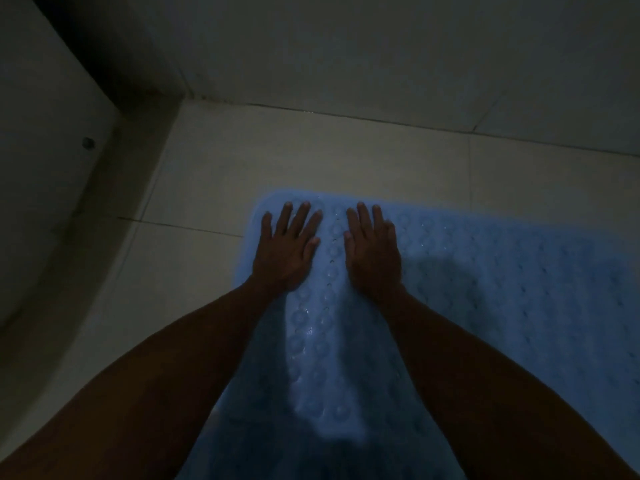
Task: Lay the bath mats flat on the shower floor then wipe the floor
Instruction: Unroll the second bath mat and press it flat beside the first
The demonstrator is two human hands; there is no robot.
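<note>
A light blue bath mat (491,278) with rows of round bumps lies on the pale tiled shower floor (277,161). It spreads from the middle of the view to the right edge and down to the bottom. My left hand (285,249) presses flat on the mat near its far left corner, fingers spread. Palm down, my right hand (374,252) rests on the mat just to the right, fingers close together. Neither hand holds anything. My forearms cover part of the mat's near portion. The scene is dim.
A tiled wall (381,46) meets the floor at the back. A pale curved edge (45,140) with a small round fitting (88,143) runs down the left side, with a darker sloped strip beside it. Bare floor tiles lie left of and beyond the mat.
</note>
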